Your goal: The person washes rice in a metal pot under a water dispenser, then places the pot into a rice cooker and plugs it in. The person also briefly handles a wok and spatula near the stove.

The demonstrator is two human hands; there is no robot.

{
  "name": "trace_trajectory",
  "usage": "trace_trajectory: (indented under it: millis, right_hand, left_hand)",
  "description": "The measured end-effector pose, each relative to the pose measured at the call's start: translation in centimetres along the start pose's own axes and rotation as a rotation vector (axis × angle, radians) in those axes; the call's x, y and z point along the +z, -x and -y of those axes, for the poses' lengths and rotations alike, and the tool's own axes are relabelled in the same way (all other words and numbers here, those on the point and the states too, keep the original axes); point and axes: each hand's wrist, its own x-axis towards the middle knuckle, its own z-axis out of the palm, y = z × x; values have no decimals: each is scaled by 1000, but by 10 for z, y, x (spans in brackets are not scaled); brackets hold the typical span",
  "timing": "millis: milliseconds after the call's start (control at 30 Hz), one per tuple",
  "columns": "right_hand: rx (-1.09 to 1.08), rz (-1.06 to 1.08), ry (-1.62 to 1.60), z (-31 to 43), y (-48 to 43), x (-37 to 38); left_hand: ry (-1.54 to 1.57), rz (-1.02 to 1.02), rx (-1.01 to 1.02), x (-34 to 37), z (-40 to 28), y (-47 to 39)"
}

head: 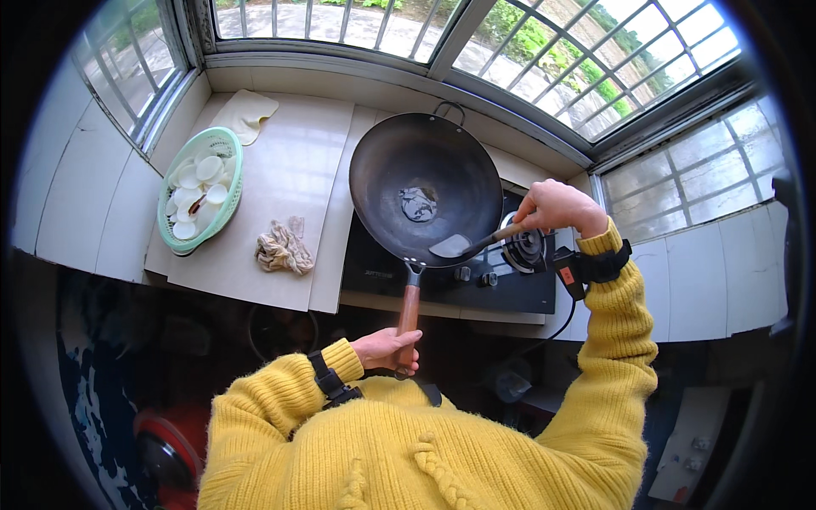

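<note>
A dark wok (389, 172) sits over the left side of a black gas cooktop (382, 274), with a shiny patch of liquid (419, 204) at its bottom. My left hand (389, 350) is wrapped around the wok's wooden handle (409, 309). In my right hand (561, 205) is the wooden handle of a wok spatula (451, 245). The spatula's metal blade lies against the wok's inner wall on the near right side. Whether a flame burns under the wok is hidden.
On the counter to the left stands a green plastic basket (237, 185) of white round slices (209, 169). A crumpled rag (284, 248) and a pale cloth (245, 116) lie near it. An uncovered burner (528, 242) is at the right. Barred windows (440, 38) border the counter's back.
</note>
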Motion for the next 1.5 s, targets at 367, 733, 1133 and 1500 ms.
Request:
trace_trajectory:
  millis: [367,733,1133,1500]
  right_hand:
    - [51,-12,86,20,-17,-8]
    - [24,-564,-258,20,-53,177]
    - [49,-886,-367,27,-86,236]
    - [260,-969,-481,11,114,298]
  left_hand:
    - [-353,-18,116,0,-8,20]
    - [-292,-357,294,-67,-6,39]
    - [-2,-557,624,-89,-12,50]
    - [-159,-402,182,-97,42,-10]
